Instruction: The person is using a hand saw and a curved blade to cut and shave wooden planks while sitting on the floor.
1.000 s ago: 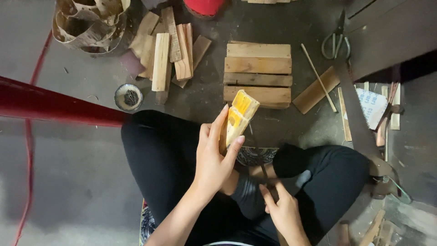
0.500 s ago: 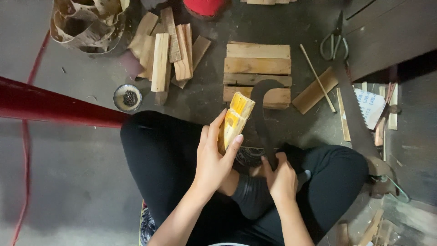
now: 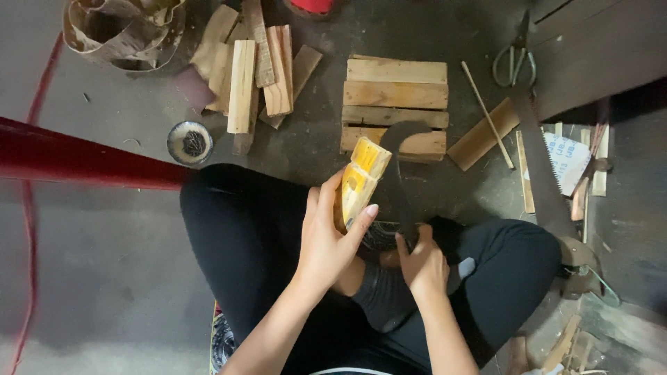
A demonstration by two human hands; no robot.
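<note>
We sit cross-legged on a dusty concrete floor (image 3: 104, 278), with a red pipe (image 3: 83, 161) slanting in from the left edge. Beyond it stand a torn paper bag (image 3: 118, 31) and a small round tin (image 3: 190, 142), then a loose heap of wood offcuts (image 3: 253, 69). In the middle, our left hand (image 3: 326, 239) is closed around a yellow block of wood (image 3: 359, 182), thumb on the near face and fingers wrapped behind, holding it tilted upright over our lap. Just right of the block rises a dark curved blade (image 3: 399, 167), close to the block's right edge; whether it touches the wood we cannot tell. Our right hand (image 3: 424, 267) is clamped on the blade's handle, low over our lap. Behind the blade lies a small slatted pallet (image 3: 396, 104), and further right a thin stick (image 3: 486, 114), a flat board (image 3: 483, 135), scissors (image 3: 514, 59), a long saw (image 3: 545, 180) and a printed paper (image 3: 566, 160).

To work well here, we judge that the block wants a firm, steady hold, with our left fingertips kept below and away from the blade's edge, and the blade guided in short, controlled strokes away from our legs.
</note>
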